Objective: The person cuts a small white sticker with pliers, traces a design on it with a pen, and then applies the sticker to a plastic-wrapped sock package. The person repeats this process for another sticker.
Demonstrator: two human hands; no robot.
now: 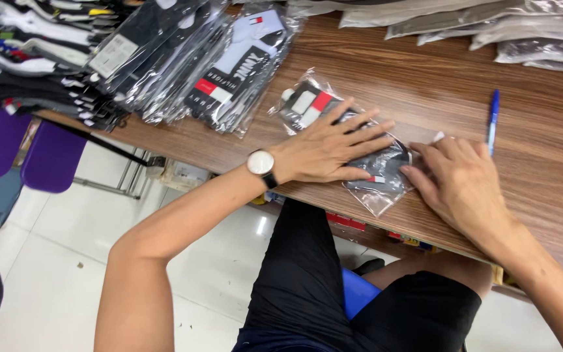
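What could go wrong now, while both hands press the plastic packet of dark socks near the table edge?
1. The clear plastic packet of dark socks lies close to the edge of the brown wooden table; a push from the flat left hand could slide it off.
2. The right hand works at the packet's end, where the thin film might wrinkle or tear.
3. The blue pen lies just beyond the right hand and might get knocked away.

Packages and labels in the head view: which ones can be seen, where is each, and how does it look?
Clear flat bag of dark socks: table front, under the left hand, right hand at its end.
Its label: white and red blocks.
Stacked clear bags: top left, dark socks, white, red and navy bands.
Pale grey bags: top right, overlapping.
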